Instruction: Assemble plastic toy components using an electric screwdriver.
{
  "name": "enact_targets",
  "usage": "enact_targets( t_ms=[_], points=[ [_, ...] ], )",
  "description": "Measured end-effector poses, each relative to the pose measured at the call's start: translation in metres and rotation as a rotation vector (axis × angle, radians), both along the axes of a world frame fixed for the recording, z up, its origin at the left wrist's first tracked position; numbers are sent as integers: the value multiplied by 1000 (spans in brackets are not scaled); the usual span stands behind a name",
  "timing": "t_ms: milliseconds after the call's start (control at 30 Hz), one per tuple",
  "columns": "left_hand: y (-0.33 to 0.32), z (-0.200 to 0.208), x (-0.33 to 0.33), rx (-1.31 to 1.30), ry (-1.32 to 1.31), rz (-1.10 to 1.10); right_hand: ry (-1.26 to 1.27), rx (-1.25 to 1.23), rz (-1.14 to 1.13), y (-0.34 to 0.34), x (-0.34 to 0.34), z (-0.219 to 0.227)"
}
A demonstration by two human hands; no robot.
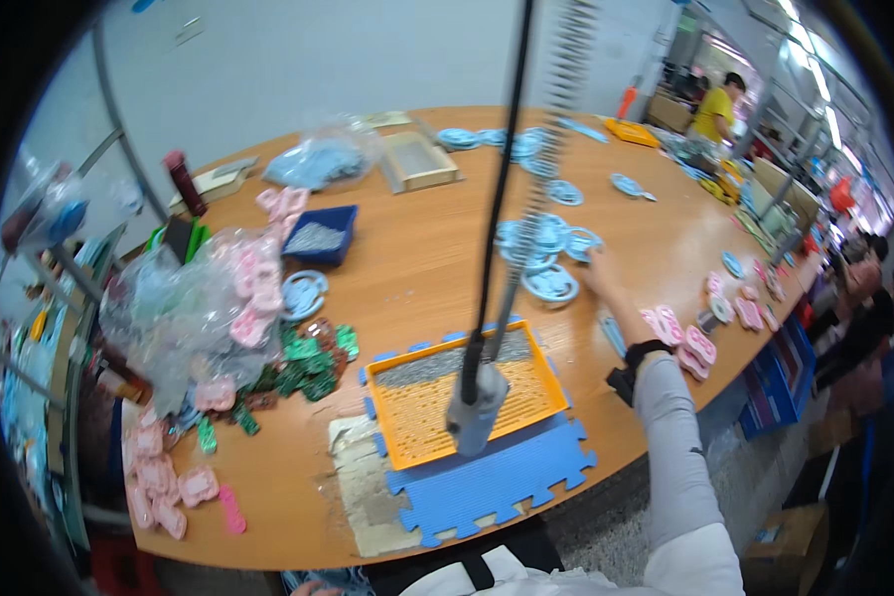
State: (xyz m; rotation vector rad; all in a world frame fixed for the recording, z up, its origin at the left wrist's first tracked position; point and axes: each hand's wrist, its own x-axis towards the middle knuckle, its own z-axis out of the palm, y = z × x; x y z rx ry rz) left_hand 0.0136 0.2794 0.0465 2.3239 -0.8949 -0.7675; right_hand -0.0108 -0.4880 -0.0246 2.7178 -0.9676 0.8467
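Note:
My right hand reaches far across the table, its fingers closed at the edge of a light blue round plastic part. More light blue round parts lie in a loose pile beside it. Only a little of my left hand shows at the lower edge, near my lap; its fingers are mostly hidden. A grey electric screwdriver hangs from a coiled spring and a black cable. Below it, a yellow perforated tray holds small silver screws along its far side, on a blue foam mat.
Pink parts, green parts and clear plastic bags crowd the left. A dark blue bin holds small metal pieces. More pink parts lie right of my forearm. A person in yellow works at the far right.

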Motion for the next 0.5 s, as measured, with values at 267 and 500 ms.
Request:
enact_targets(
  t_ms=[267, 500],
  points=[
    [-82, 14, 70, -243, 67, 283, 3, 121, 154, 50, -41, 51],
    [-123, -48, 187, -418, -689, 408, -118, 422, 361, 270, -86, 106]
  ],
)
